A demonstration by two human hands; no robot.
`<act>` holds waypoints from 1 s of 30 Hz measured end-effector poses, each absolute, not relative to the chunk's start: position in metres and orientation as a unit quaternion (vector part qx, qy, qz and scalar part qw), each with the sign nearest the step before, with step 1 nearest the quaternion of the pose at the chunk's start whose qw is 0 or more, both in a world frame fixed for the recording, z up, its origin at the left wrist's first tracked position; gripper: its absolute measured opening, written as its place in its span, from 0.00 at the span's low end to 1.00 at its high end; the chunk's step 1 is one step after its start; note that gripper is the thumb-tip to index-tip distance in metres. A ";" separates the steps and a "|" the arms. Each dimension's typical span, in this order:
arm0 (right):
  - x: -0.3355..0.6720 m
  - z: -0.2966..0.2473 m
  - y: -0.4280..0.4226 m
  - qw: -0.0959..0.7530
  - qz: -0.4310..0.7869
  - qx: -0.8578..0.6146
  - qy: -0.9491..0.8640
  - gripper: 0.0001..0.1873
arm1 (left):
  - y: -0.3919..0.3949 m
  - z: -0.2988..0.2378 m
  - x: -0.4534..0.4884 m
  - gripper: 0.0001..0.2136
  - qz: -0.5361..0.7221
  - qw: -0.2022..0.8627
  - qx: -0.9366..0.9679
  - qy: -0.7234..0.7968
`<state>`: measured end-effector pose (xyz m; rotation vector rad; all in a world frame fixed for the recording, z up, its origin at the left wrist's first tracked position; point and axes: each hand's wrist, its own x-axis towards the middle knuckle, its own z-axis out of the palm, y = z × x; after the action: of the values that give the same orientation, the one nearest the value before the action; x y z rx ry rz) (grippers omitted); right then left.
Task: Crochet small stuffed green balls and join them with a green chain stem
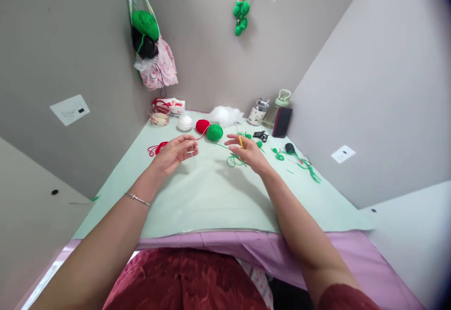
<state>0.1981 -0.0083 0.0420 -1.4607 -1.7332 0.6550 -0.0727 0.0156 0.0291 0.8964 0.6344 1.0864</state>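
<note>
My left hand point(176, 152) is pinched above the mat, with a thin white yarn strand point(192, 149) hanging at its fingertips. Close to those fingertips, another strand runs up toward the red yarn ball point(202, 126). My right hand point(248, 153) holds a slim yellow crochet hook point(241, 142) between its fingers, the other fingers stretched toward the left. Beyond the gap between both hands sits a green yarn ball point(214, 133), touching the red one. A white yarn ball point(185, 123) lies further left. Loose green yarn point(235, 161) curls beside my right hand.
A pale green mat point(211, 197) covers the table. Red yarn point(157, 148) lies left. White stuffing point(225, 115), a pen cup point(258, 112), a bottle point(276, 110) and a phone point(282, 122) line the back. Green crocheted pieces point(278, 155) lie right; walls close in both sides.
</note>
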 end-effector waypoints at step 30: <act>0.061 0.007 0.031 0.198 0.262 -0.532 -0.780 0.05 | 0.062 -0.006 -0.121 0.09 0.509 0.413 0.569 0.496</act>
<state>0.0609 0.0309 0.0075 -1.4903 -2.1840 0.7330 -0.1207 0.0624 -0.0061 1.4320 1.2482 1.2802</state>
